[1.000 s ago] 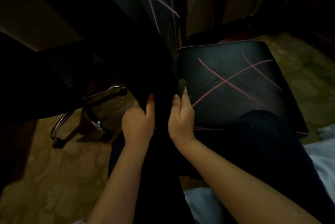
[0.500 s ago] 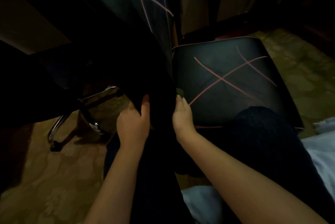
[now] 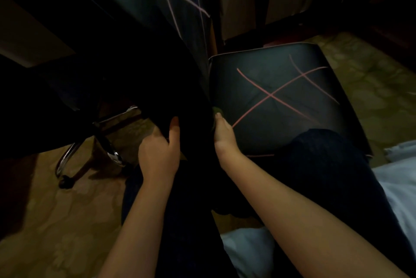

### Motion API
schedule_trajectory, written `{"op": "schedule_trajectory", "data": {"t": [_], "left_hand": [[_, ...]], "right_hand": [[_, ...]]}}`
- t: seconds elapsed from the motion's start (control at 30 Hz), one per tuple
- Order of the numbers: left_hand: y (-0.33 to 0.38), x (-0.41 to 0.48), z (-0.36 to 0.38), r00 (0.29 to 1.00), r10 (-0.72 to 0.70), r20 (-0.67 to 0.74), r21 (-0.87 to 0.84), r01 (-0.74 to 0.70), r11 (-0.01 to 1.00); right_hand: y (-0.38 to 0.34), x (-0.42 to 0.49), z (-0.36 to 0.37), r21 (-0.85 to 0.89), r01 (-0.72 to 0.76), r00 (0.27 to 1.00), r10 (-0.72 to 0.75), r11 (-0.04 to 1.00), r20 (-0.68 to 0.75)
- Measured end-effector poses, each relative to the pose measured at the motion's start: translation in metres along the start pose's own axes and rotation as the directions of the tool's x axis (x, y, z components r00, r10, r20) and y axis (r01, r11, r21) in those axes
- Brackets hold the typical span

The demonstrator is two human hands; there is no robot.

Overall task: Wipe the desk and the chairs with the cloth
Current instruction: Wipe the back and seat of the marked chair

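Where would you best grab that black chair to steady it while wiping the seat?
Probably the narrow dark edge of the chair back, where it meets the seat. It stands as a thin upright slab between the two hands, so fingers wrap it from either side. The left hand already has such a grip from the left, while the right hand presses the green cloth into the seam.

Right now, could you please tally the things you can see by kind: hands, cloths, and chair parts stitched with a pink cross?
Hands: 2, the left hand and the right hand
Cloths: 1, a green cloth, mostly hidden at the right fingertips
Cross-stitched chair parts: 2, the seat and the backrest
Total: 5
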State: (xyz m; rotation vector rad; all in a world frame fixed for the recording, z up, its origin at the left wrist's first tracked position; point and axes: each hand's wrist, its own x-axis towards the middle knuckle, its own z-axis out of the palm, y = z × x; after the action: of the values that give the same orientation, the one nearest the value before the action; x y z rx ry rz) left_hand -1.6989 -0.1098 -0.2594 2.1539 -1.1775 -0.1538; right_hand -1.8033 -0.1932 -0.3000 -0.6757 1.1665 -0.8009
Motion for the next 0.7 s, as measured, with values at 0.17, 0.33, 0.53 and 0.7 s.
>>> {"op": "schedule_trajectory", "data": {"t": [0.17,0.33,0.53,0.7], "left_hand": [[0.000,0.000,0.001,1.000,0.026,-0.014,-0.016,-0.026,1.000],[-0.002,0.001,0.000,1.000,0.026,-0.005,0.000,-0.026,1.000],[-0.005,0.000,0.003,0.998,0.044,-0.045,0.000,-0.044,0.999],[-0.006,-0.001,0.002,0.999,0.034,-0.028,-0.027,-0.035,0.999]], "right_hand": [[0.002,-0.017,0.003,0.050,-0.325,0.945,0.323,0.944,0.048],[-0.029,-0.016,0.002,-0.026,0.232,0.970,-0.233,0.972,-0.069],[0.001,-0.014,0.003,-0.392,0.503,0.819,-0.569,0.770,-0.067],[0.022,0.005,0.004,-0.223,0.121,0.985,-0.145,0.967,-0.095]]}}
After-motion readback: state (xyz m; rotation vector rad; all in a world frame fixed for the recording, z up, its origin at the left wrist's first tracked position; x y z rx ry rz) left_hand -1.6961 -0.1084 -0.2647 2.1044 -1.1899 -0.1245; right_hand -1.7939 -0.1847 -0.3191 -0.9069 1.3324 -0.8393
